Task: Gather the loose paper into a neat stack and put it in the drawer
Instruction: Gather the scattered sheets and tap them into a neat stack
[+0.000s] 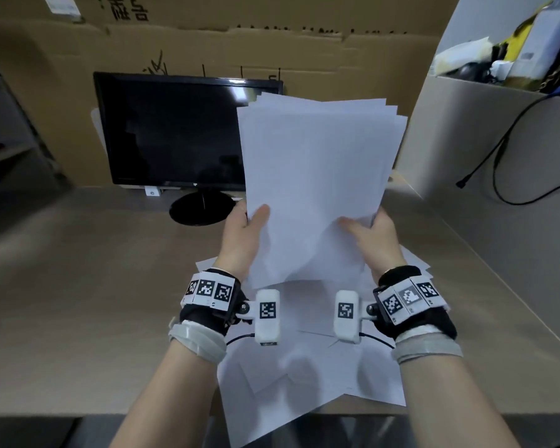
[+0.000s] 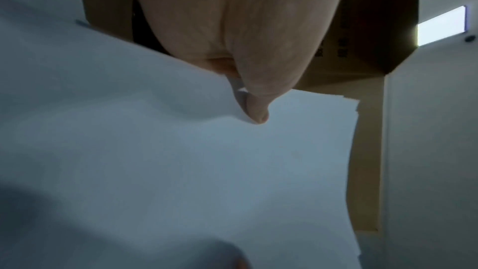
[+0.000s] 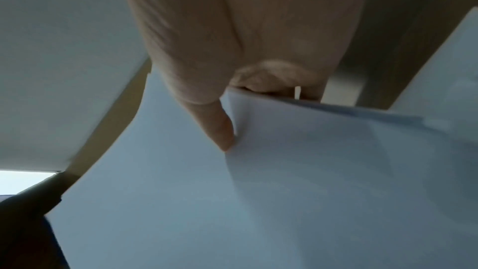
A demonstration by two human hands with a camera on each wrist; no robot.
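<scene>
Head view: sheaf of paper [image 1: 314,176] held upright above the surface [image 1: 94,286], top edges uneven and fanned. Left hand [image 1: 244,237] pinching its lower left edge, thumb on the front; right hand [image 1: 375,239] pinching the lower right edge likewise. More loose sheets [image 1: 307,367] lying scattered on the surface below the wrists. Dark monitor [image 1: 175,130] standing behind, partly hidden by the sheaf.

A dark monitor [image 1: 175,130] stands at the back of the desk [image 1: 78,270], before a cardboard wall [image 1: 62,108]. A black cable [image 1: 498,156] hangs over the right partition [image 1: 466,130].
</scene>
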